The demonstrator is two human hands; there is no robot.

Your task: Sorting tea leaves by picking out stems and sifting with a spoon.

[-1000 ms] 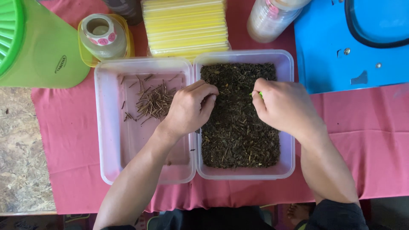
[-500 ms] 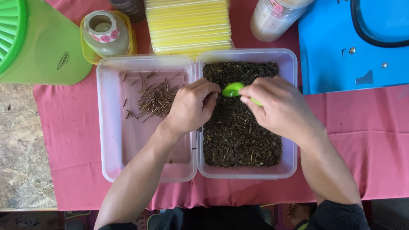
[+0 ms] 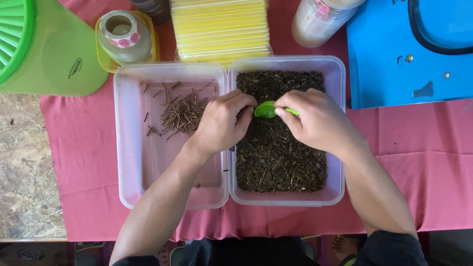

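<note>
Scoop (image 3: 266, 109): bright green.
Leaf matter (image 3: 278, 157): dark brown-black.
Stems (image 3: 183, 114): tan-brown.
Tubs (image 3: 129, 148): translucent pale pink.
Cloth (image 3: 84, 162): pink.
Board (image 3: 384, 74), upper right: blue.
Stacked sheets (image 3: 220, 29): yellow.

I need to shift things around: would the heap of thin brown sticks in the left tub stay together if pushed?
Probably not. The sticks lie loose and crisscrossed on the left tub's smooth floor, several already strayed, so they would likely scatter. They look thin and dry, probably very light.
</note>
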